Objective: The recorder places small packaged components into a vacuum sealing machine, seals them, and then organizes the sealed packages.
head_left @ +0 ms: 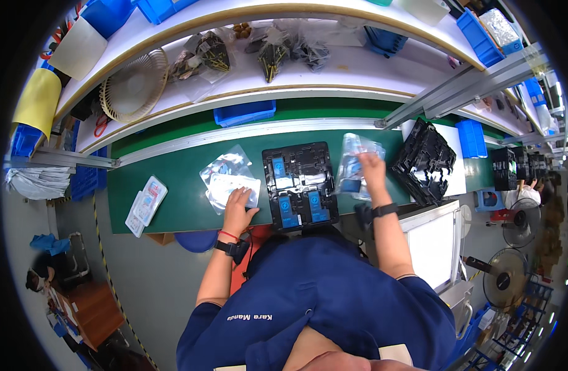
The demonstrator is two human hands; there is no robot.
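Observation:
My left hand [237, 213] lies on a pile of clear and white plastic packets [225, 176], thumb held apart from the fingers. Right of that pile, a black moulded tray [301, 153] has blue rectangular pieces [319, 207] in three of its pockets. The upper right pocket shows black with no blue piece. My right hand [374, 172] has its fingertips closed on a clear plastic bag [350, 148] beside the tray. Something dark blue shows at the lower part of that bag. The fingertips partly cover the bag's edge.
Several black trays [425, 162] are stacked on the right of the green bench [172, 210]. Printed white packs [146, 204] lie at the left. A blue bin [244, 114] sits under the shelf [358, 73], which holds bagged parts. A white-panelled box [433, 247] stands beside my right arm.

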